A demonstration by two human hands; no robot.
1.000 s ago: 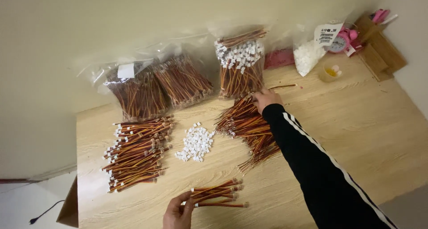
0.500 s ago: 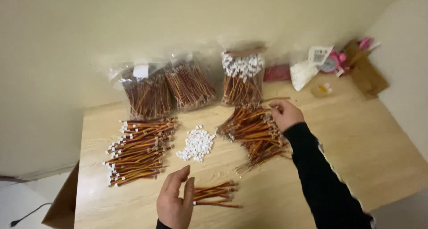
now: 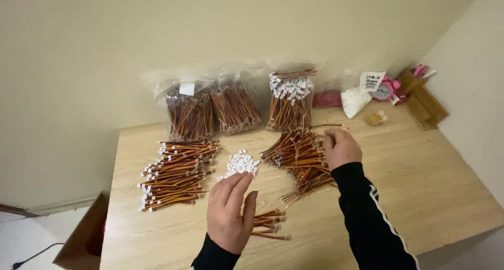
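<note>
We stand at a wooden table (image 3: pixel 420 196) strewn with short orange-brown wires; our left hand (image 3: pixel 230 213) hovers flat and released, fingers loosely spread, grasping nothing, just above a small bundle (image 3: pixel 269 224) of wires that lies near the front edge; its fingertips reach toward the little heap of white connectors (image 3: pixel 241 163) at the table's middle, not quite touching it. Our right hand (image 3: pixel 341 148) rests on the loose pile (image 3: pixel 300 157) to the right of the connectors, fingers curled down into the wires; whether it pinches one we cannot tell, since the knuckles hide the tips. To the left lies a stack (image 3: pixel 176 173) of wires already capped white at one end, set apart, we judge, so finished pieces stay separate from bare ones. Three clear bags (image 3: pixel 236 107) of wires lean against the wall at the back; a white pouch (image 3: pixel 354 99) and a pink clock (image 3: pixel 386 90) sit in the far right corner.
</note>
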